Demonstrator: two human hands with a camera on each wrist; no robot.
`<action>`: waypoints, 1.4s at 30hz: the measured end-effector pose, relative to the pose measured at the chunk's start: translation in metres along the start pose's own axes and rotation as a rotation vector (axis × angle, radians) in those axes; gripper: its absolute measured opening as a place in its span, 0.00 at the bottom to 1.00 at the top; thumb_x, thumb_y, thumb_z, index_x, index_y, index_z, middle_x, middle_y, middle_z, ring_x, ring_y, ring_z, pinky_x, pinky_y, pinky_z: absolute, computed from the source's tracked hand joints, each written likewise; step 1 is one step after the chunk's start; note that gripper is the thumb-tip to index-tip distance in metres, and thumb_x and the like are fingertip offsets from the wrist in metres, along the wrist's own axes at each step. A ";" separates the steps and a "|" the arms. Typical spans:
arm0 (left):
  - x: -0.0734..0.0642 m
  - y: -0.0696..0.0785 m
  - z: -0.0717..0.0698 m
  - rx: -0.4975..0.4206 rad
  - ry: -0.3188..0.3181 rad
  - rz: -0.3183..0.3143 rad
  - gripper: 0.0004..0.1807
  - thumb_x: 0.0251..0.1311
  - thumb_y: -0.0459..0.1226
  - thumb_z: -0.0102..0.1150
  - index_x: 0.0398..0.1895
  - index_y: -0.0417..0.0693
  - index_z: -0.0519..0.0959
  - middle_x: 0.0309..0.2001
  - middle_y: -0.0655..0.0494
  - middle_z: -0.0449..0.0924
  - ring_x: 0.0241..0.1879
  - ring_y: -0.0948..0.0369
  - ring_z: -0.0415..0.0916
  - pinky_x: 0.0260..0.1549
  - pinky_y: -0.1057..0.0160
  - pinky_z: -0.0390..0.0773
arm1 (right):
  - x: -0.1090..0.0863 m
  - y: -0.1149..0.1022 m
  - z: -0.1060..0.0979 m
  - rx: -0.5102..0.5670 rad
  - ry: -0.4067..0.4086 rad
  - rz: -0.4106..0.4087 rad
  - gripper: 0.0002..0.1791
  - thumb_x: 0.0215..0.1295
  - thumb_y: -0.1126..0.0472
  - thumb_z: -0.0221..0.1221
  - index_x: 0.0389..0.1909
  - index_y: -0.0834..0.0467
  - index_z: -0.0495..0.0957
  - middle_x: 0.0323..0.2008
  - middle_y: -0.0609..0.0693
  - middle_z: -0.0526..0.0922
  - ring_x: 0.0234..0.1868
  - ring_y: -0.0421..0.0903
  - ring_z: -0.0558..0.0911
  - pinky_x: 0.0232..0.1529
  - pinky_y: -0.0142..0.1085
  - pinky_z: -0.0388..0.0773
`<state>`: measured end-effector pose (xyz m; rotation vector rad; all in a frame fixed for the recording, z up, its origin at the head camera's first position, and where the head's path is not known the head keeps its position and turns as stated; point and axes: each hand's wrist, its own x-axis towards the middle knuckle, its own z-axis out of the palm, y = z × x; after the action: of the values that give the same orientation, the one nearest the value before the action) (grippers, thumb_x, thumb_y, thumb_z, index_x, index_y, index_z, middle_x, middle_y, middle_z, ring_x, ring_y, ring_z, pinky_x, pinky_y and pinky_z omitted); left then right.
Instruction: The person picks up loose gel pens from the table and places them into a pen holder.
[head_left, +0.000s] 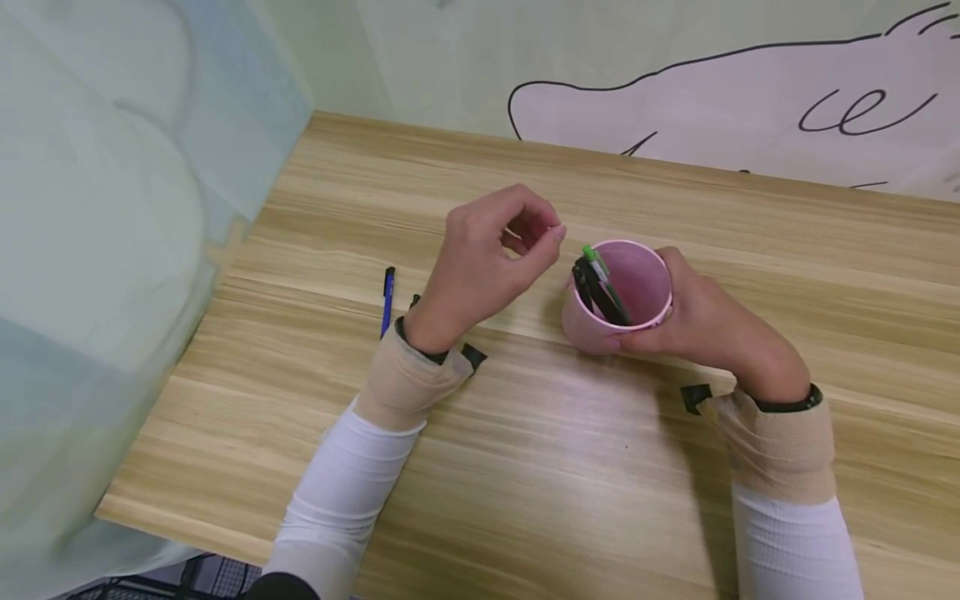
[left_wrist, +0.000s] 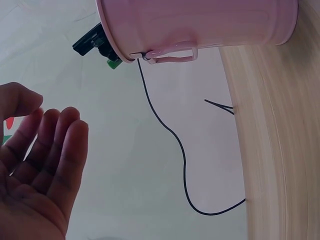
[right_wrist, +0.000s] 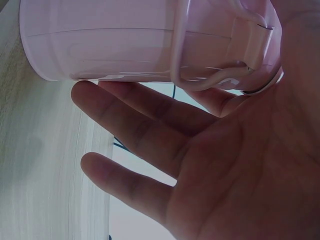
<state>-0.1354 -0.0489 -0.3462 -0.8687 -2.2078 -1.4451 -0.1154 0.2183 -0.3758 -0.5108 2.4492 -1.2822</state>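
A pink bucket-shaped pen holder stands on the table, its side handle visible in the left wrist view. My right hand grips it from the right, thumb at the near side and some fingers against the far side. Inside lean a pen with a green top and black pens. Left of the rim, my left hand hovers with loosely bent fingers and the thumb near them, holding nothing. A blue pen with a black cap lies left of my left wrist.
Another dark pen tip shows beside the left wrist, the rest hidden behind it. The wooden table meets a wall with a line drawing at the back. A pale draped cloth hangs along the left edge.
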 end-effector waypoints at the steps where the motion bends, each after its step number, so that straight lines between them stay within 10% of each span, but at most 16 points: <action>1: 0.000 0.000 0.000 0.004 -0.002 -0.002 0.03 0.62 0.31 0.63 0.33 0.38 0.81 0.30 0.55 0.82 0.29 0.66 0.79 0.28 0.68 0.81 | 0.000 0.000 0.000 -0.002 -0.001 0.001 0.52 0.41 0.60 0.82 0.65 0.62 0.61 0.58 0.57 0.76 0.56 0.53 0.77 0.57 0.51 0.71; 42: 0.001 -0.011 -0.014 0.244 -0.139 -0.191 0.05 0.63 0.36 0.63 0.39 0.42 0.82 0.32 0.58 0.81 0.32 0.66 0.76 0.35 0.62 0.80 | 0.003 0.001 0.000 0.064 -0.025 -0.095 0.49 0.41 0.62 0.82 0.66 0.56 0.68 0.55 0.49 0.80 0.55 0.48 0.78 0.57 0.35 0.74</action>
<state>-0.1438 -0.0644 -0.3474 -0.7110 -2.5656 -1.1894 -0.1186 0.2175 -0.3771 -0.6293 2.3802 -1.3779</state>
